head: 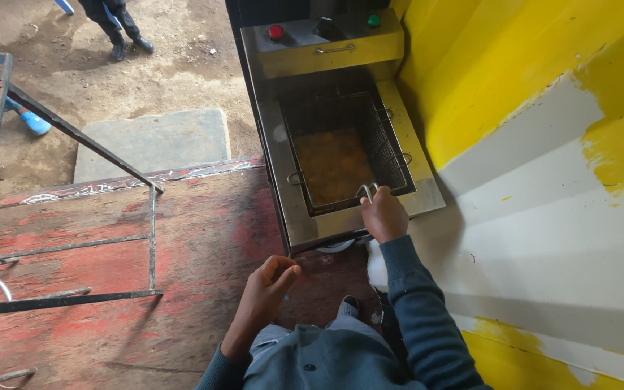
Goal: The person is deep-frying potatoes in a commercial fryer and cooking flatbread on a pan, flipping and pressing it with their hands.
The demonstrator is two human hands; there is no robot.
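A stainless-steel deep fryer [283,195] stands ahead of me against a yellow and white wall. A wire frying basket [391,148] sits in its tank, over amber oil [332,165] with food in it. My right hand [383,214] is closed around the basket's metal handle [366,190] at the fryer's near edge. My left hand [272,283] hangs lower and to the left, fingers loosely curled, holding nothing, above the red floor. Both arms wear dark blue-grey sleeves.
The fryer's control panel [326,40] has a red knob, a green knob and a small handle. A metal frame [152,231] stands on the worn red wooden floor at left. A concrete slab [153,141] lies outside on dirt, where another person's feet [128,43] stand.
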